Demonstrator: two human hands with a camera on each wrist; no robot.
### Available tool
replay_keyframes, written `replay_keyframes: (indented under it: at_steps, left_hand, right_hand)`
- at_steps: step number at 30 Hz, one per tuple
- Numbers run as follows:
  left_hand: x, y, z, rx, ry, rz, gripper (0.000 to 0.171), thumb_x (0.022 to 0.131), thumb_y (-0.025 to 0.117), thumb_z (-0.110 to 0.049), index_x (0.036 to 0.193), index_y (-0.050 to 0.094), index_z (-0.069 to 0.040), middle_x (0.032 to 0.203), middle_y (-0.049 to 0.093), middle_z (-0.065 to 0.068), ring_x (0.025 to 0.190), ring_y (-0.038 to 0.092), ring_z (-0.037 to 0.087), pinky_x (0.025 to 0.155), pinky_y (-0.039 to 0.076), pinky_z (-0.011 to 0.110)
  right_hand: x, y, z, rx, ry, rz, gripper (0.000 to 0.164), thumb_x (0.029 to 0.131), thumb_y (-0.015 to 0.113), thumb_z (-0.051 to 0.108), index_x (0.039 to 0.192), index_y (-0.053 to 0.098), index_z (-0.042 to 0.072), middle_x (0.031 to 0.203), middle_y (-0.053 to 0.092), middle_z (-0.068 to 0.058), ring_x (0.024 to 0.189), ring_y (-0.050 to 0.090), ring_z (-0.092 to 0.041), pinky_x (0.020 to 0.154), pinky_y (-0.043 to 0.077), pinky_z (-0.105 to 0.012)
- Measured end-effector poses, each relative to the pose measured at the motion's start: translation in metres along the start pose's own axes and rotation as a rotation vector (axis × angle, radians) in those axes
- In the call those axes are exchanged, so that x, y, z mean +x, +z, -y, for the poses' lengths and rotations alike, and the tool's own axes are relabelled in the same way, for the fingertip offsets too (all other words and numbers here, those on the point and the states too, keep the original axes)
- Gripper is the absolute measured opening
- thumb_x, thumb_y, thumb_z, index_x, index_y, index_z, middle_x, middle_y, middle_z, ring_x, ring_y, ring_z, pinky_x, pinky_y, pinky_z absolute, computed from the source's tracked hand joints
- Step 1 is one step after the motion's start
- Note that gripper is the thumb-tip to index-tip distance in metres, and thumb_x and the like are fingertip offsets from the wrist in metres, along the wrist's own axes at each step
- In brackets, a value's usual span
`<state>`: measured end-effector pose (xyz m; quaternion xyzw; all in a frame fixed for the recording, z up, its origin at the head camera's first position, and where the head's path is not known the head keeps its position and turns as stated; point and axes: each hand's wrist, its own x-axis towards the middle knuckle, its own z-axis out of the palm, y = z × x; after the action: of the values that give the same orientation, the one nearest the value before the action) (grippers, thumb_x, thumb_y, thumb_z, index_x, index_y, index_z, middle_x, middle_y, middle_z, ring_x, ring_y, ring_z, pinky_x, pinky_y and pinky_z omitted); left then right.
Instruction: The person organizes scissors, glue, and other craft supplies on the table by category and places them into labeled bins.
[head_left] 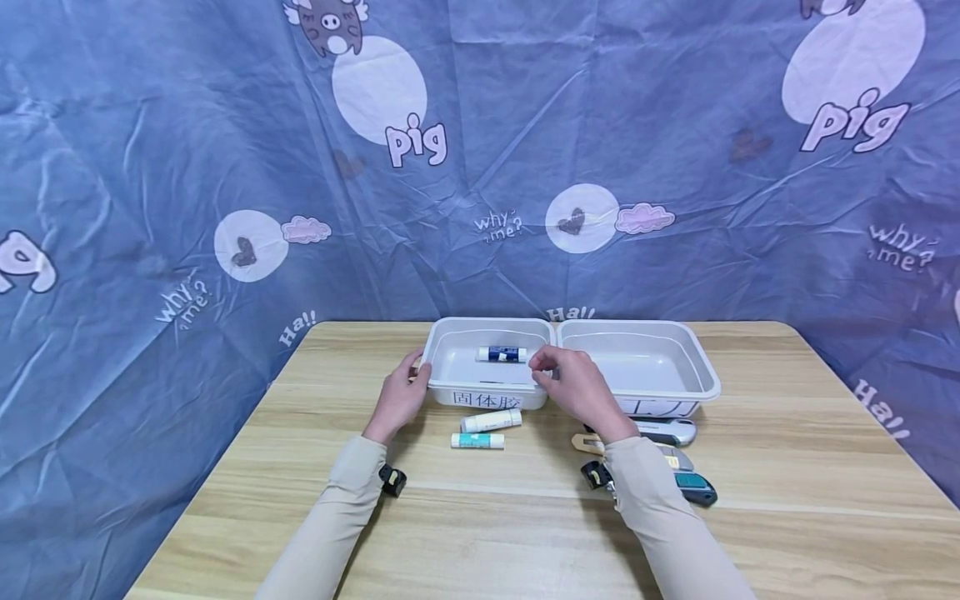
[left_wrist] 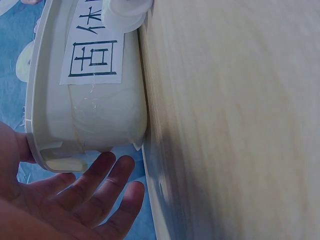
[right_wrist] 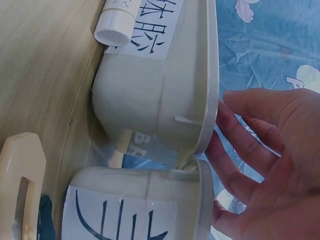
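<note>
My left hand (head_left: 400, 398) holds the left end of a white plastic bin (head_left: 450, 367), thumb over its rim and fingers spread along the outside. Inside that bin lies a glue stick (head_left: 502, 355) with a dark blue label. Over the bin's right end is my right hand (head_left: 581, 387), fingers loosely bent, with nothing visible in them. In the right wrist view the fingers (right_wrist: 245, 145) are beside the rims of both bins. In front of the left bin lie a white glue stick (head_left: 491, 421) and a teal-labelled glue stick (head_left: 477, 441).
A second white bin (head_left: 637, 358) adjoins on the right. Several utility knives lie in front of it, including a beige one (head_left: 587, 443) and a dark teal one (head_left: 696, 488), partly behind my right forearm. A blue printed cloth (head_left: 480, 167) hangs behind the wooden table (head_left: 480, 533).
</note>
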<state>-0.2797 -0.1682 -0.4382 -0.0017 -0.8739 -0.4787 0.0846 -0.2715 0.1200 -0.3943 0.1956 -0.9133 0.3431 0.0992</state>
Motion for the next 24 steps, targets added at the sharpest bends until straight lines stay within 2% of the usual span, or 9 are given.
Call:
replay_keyframes:
  at_steps: [18,24]
  left_hand:
    - [0.001,0.001,0.002,-0.005,-0.008,0.0,0.044,0.102,0.046,-0.03,0.144,0.048,-0.013,0.109,0.068,0.018,0.092,0.068,0.027,0.074,0.051,0.033]
    - [0.002,0.001,0.004,-0.013,-0.007,0.002,0.044,0.103,0.046,-0.03,0.143,0.048,-0.014,0.108,0.068,0.017,0.091,0.067,0.027,0.072,0.051,0.032]
  right_hand:
    - [-0.002,-0.002,0.013,0.013,-0.02,0.025,0.013,0.088,0.07,0.014,0.102,0.07,0.013,0.099,0.073,-0.003,0.095,0.068,-0.021,0.088,0.05,-0.044]
    - [-0.003,-0.001,0.022,0.074,-0.067,0.055,0.014,0.09,0.07,0.014,0.103,0.07,0.01,0.095,0.072,0.001,0.089,0.067,-0.016,0.082,0.053,-0.039]
